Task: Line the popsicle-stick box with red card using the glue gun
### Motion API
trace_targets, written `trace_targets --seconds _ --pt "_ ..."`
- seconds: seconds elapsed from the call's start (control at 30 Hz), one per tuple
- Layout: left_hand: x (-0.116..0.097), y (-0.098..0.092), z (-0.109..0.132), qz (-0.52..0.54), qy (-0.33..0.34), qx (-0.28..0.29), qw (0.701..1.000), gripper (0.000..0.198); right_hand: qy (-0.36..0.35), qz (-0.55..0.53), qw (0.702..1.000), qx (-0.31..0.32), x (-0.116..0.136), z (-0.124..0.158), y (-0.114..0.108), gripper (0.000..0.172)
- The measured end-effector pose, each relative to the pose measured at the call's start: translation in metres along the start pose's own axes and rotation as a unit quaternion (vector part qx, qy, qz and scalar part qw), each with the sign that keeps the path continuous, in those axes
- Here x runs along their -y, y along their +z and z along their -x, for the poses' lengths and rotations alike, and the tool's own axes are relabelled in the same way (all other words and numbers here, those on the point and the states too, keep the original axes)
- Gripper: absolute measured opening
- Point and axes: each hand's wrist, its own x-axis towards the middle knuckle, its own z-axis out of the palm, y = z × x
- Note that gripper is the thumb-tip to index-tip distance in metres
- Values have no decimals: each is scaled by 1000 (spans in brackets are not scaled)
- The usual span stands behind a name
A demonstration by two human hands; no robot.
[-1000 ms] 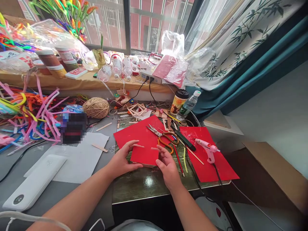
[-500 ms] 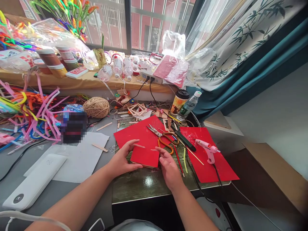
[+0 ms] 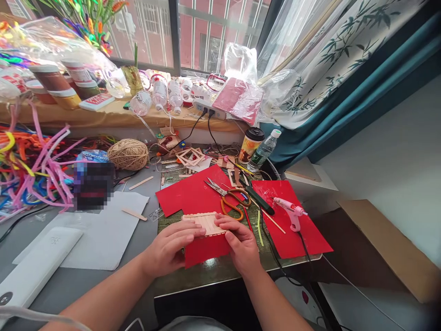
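Note:
A small craft-stick panel point(image 3: 208, 222), pale wood with a scalloped edge, is held between both hands. Red paper point(image 3: 206, 253) shows below its near edge; how the two are joined I cannot make out. My left hand point(image 3: 168, 246) grips the left side, fingers over the wood. At the right edge, my right hand point(image 3: 243, 243) pinches with thumb and fingers. Just beyond lies a cut red sheet point(image 3: 189, 188), with scissors point(image 3: 220, 188) resting on it. A red pencil point(image 3: 248, 219) and a green strip point(image 3: 259, 228) lie right of my right hand.
A pink glue gun point(image 3: 292, 212) rests on another red sheet point(image 3: 285, 246) at the right. A capped water bottle point(image 3: 264, 151) and a paper cup point(image 3: 251, 146) stand behind. Twine point(image 3: 128, 154), white paper point(image 3: 113, 234) and a power bank point(image 3: 41, 266) lie left. Cables cross the table edge.
The piece has been turned: its red face was uppermost, and now wooden sticks face up with red below. My hands have closed from loosely around it to gripping it. The view has shifted slightly.

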Motion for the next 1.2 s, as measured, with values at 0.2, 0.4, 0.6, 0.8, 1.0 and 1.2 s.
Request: trace_targets --seconds 0.2,0.4,0.6,0.8,1.0,1.2 --pt "0 -3 -9 -27 47 13 998 68 -23 13 999 40 -1 -5 -10 17" --pt "-1 -6 -2 1 2 63 998 55 -16 26 999 10 -4 -5 -10 15" --pt "4 0 9 29 -129 69 989 80 40 -6 999 -3 -8 0 -9 45" --pt "3 10 9 133 -278 -53 950 93 103 20 994 33 -16 10 -1 92" --pt "11 7 5 214 -374 -53 901 93 120 -30 992 -21 -24 3 8 75" --pt "22 8 5 285 -432 -51 854 86 124 -90 983 -99 -28 -7 -1 77"
